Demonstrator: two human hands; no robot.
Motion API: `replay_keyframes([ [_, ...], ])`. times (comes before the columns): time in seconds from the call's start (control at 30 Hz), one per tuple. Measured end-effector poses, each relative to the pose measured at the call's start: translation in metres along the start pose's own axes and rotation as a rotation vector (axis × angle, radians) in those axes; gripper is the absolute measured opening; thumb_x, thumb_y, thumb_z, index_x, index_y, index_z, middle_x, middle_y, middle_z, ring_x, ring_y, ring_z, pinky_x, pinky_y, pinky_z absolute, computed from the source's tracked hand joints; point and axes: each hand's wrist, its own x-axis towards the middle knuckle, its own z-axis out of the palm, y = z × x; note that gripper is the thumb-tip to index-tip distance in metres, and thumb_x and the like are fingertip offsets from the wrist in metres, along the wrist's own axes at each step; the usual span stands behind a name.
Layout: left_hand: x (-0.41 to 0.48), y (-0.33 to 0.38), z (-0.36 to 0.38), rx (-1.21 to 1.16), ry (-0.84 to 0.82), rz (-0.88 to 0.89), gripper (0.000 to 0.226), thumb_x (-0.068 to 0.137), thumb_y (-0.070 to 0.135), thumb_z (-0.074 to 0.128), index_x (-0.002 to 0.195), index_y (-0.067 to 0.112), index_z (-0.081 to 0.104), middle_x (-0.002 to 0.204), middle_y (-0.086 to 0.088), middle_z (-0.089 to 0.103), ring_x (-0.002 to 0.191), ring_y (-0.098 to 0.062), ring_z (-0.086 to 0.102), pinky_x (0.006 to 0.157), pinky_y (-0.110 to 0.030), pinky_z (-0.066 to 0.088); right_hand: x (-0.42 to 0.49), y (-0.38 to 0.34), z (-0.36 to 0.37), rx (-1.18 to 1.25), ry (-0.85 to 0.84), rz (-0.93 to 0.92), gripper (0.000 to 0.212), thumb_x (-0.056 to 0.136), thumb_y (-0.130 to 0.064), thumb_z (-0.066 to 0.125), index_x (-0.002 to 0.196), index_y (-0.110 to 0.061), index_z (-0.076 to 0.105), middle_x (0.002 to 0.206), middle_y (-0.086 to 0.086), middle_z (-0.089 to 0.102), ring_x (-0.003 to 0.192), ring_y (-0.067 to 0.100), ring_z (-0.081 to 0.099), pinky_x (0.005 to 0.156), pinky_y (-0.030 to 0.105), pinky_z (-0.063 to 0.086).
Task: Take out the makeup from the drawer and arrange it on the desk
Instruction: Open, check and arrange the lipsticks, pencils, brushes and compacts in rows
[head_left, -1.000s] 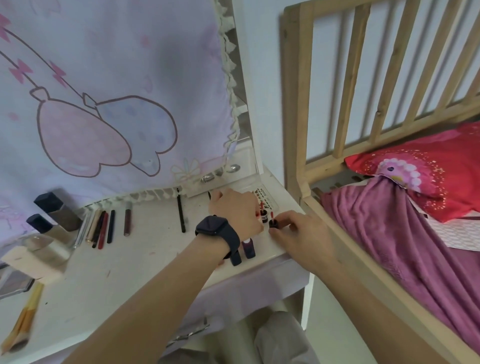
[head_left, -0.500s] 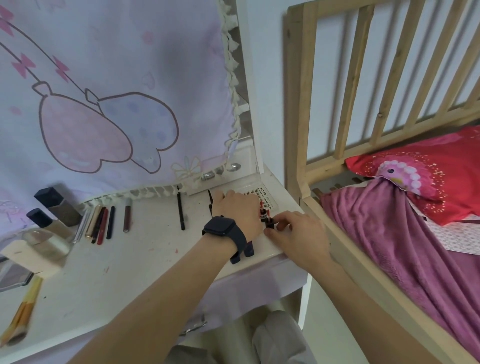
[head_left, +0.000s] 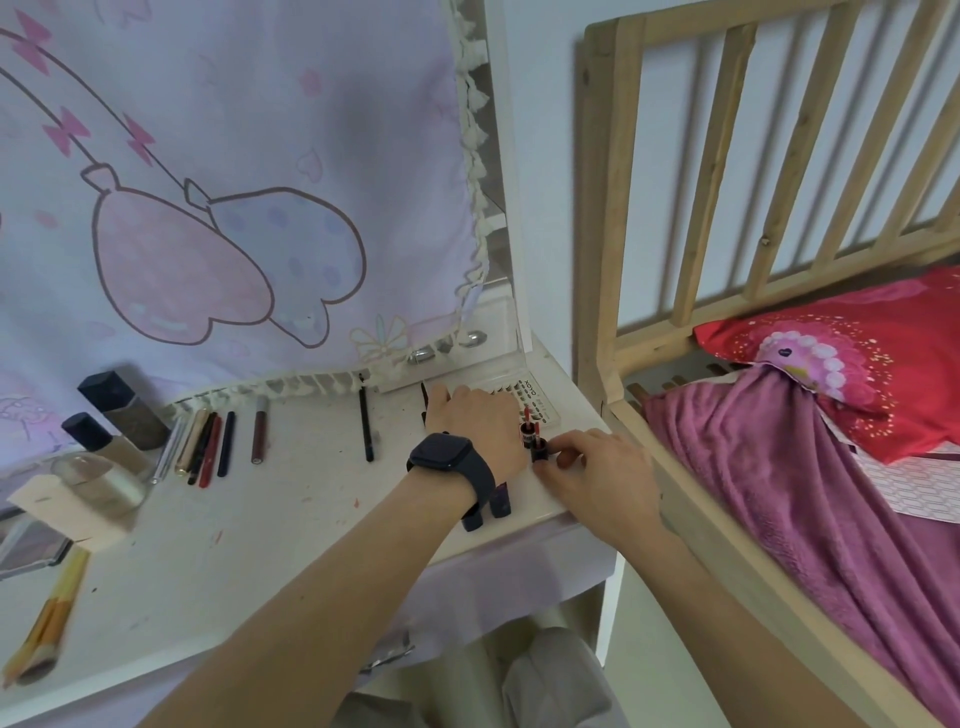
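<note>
Two uncapped red lipsticks stand upright near the right end of the white desk (head_left: 260, 545). The taller lipstick (head_left: 527, 432) stands against the thumb side of my left hand (head_left: 478, 421), which lies palm down with a dark watch on the wrist and seems to hold it. My right hand (head_left: 597, 478) pinches the base of the shorter lipstick (head_left: 540, 451) just in front of it. Two dark caps (head_left: 491, 506) stand under my left wrist. A black liner (head_left: 366, 426), a lip gloss (head_left: 258, 436) and a row of pencils (head_left: 208, 447) lie further left.
Foundation bottles (head_left: 124, 410), a glass jar (head_left: 98, 478), a sponge (head_left: 62, 512) and brushes (head_left: 47, 623) fill the desk's left end. A lash box (head_left: 535, 397) lies beyond my hands. A printed cloth (head_left: 234, 208) hangs behind. A wooden bed frame (head_left: 602, 260) stands close to the right.
My right hand has slid its lipstick a little left, close beside the one at my left hand. Both hands stay at the desk's right end.
</note>
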Motion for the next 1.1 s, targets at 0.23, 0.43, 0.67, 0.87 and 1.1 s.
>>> replay_keyframes([
  [0.23,0.0,-0.001,-0.001,-0.029,-0.017,0.004,0.017,0.08,0.036,0.066,0.094,0.027,0.062,0.086,0.004,0.065,0.084,-0.02,0.054,0.087,-0.037,0.03,-0.001,-0.001,-0.002,-0.009,-0.019,0.003,0.028,0.086,-0.059,0.057,0.105,-0.044,0.07,0.088,-0.021,0.063,0.095,0.009,0.055,0.093,0.039,0.044],
  [0.43,-0.003,-0.003,-0.011,-0.056,-0.028,0.01,0.019,0.08,0.036,0.067,0.097,0.03,0.063,0.086,0.007,0.066,0.087,-0.018,0.058,0.086,-0.036,0.028,-0.003,-0.003,-0.007,0.043,-0.05,0.019,0.028,0.085,-0.054,0.064,0.109,-0.041,0.07,0.087,-0.022,0.059,0.098,0.01,0.055,0.096,0.04,0.043],
  [0.67,-0.014,-0.021,-0.042,-0.226,0.067,-0.03,0.018,0.088,0.048,0.058,0.096,0.034,0.065,0.082,0.012,0.067,0.09,-0.014,0.059,0.102,-0.039,0.027,-0.018,-0.009,-0.038,0.169,-0.104,0.031,0.032,0.088,-0.035,0.07,0.119,-0.03,0.065,0.101,-0.018,0.065,0.097,0.0,0.057,0.085,0.021,0.046],
  [0.87,-0.05,-0.068,-0.04,-0.479,0.25,-0.131,0.018,0.092,0.05,0.048,0.095,0.04,0.063,0.089,0.022,0.068,0.091,-0.007,0.061,0.1,-0.039,0.039,-0.048,-0.042,-0.065,0.187,0.088,-0.184,0.02,0.091,-0.026,0.069,0.11,-0.033,0.068,0.099,-0.022,0.065,0.097,-0.003,0.058,0.084,0.019,0.048],
  [1.1,-0.116,-0.135,0.022,-0.631,0.235,-0.385,0.012,0.094,0.051,0.052,0.1,0.043,0.06,0.088,0.025,0.064,0.088,-0.005,0.061,0.089,-0.038,0.051,-0.074,-0.12,-0.046,0.218,0.0,-0.371,0.015,0.092,-0.024,0.067,0.104,-0.031,0.072,0.104,-0.023,0.064,0.088,-0.005,0.059,0.079,0.011,0.046],
])
